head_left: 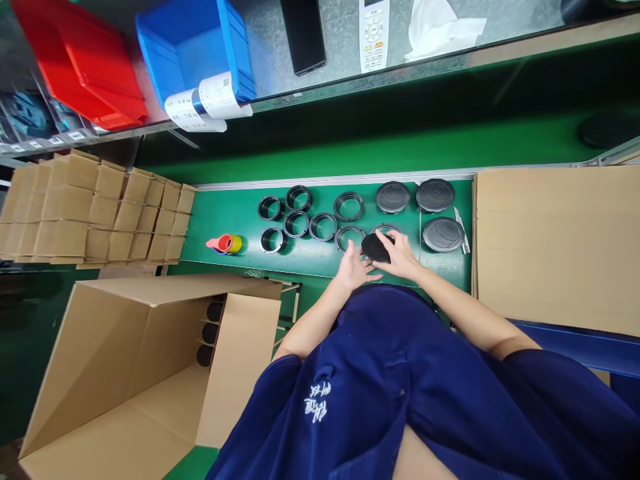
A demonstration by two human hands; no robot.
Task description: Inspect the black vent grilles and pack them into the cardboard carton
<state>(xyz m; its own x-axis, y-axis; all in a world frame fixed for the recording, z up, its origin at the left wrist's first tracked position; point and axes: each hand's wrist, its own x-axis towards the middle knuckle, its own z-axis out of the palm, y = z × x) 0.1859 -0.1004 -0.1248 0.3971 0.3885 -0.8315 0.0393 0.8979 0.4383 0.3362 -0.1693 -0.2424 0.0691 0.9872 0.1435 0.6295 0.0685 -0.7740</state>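
Note:
My right hand (pixel 401 257) grips a round black cap (pixel 375 248) between thumb and fingers, just above the near edge of the green bench. My left hand (pixel 353 271) is close beside the cap, its fingers stretched out; whether they touch it I cannot tell. Behind the hands lie two black rings, one of them (pixel 349 237) beyond my left hand and the other partly hidden by my right. Several more black rings (pixel 323 227) lie to the left. Three black caps with curved ridges (pixel 443 234) rest at the right of the bench.
Stacked cardboard cartons (pixel 100 207) stand at the left. A large open cardboard box (pixel 175 320) sits below them. A red and yellow tape-like roll (pixel 229 243) lies on the bench. Flat cardboard (pixel 555 247) borders the right. A shelf overhead holds a blue bin (pixel 200 47) and a remote (pixel 374 33).

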